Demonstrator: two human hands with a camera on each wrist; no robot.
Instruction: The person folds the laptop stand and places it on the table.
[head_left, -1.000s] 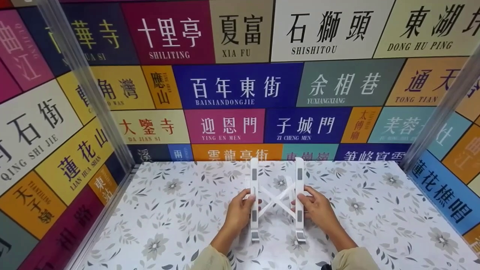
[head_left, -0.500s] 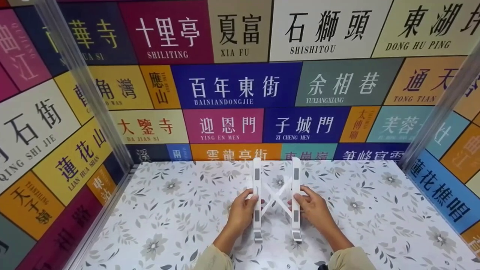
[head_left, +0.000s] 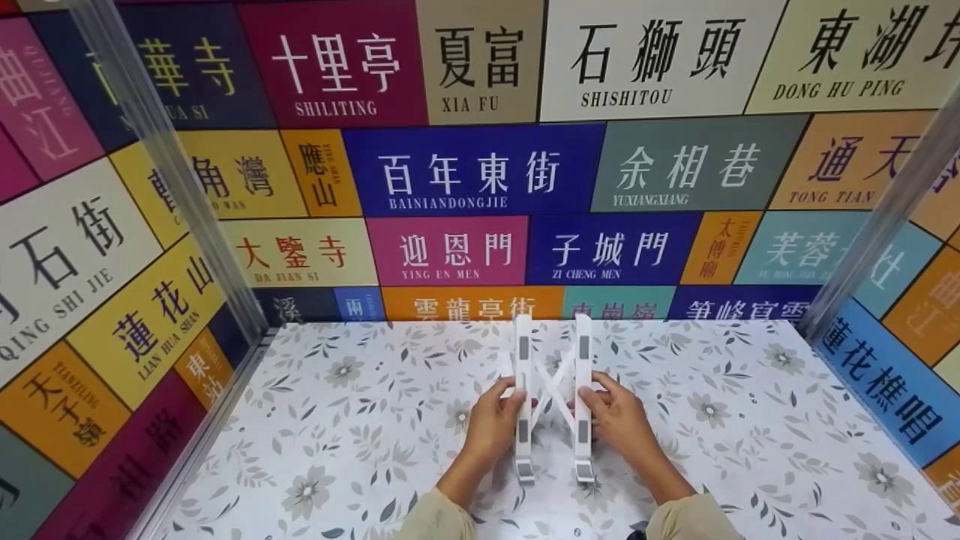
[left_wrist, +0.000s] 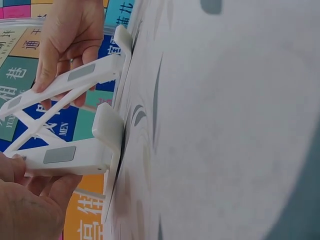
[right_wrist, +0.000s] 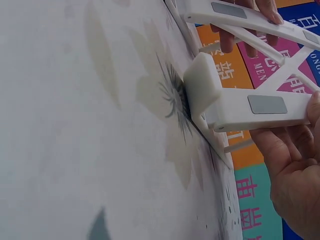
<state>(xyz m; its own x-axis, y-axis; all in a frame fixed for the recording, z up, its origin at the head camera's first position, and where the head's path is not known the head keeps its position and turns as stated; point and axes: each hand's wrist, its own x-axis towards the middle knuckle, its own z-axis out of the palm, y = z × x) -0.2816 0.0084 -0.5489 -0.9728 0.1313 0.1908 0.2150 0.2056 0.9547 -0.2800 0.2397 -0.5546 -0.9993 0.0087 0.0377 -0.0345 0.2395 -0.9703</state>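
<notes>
A white folding laptop stand (head_left: 523, 390) stands on the table in front of me, its two long arms side by side with crossed struts (head_left: 553, 386) between them. Grey pads are set into the arms, and each near end turns up in a lip (right_wrist: 202, 85). My left hand (head_left: 495, 420) grips the left arm, thumb on top and fingers underneath. On the other side my right hand (head_left: 619, 416) holds the right arm (left_wrist: 60, 154) or its twin in the same way. In the right wrist view the right hand (right_wrist: 295, 175) has its fingers curled below the arm.
A white tablecloth (head_left: 337, 420) with grey flowers and leaves covers the table. Behind it rises a wall (head_left: 480, 172) of coloured panels with Chinese lettering. Clear plastic-like posts (head_left: 187, 195) stand at the back corners.
Both hands have moved toward each other. The two arms of the laptop stand have come closer together, and the crossed struts between them have narrowed.
</notes>
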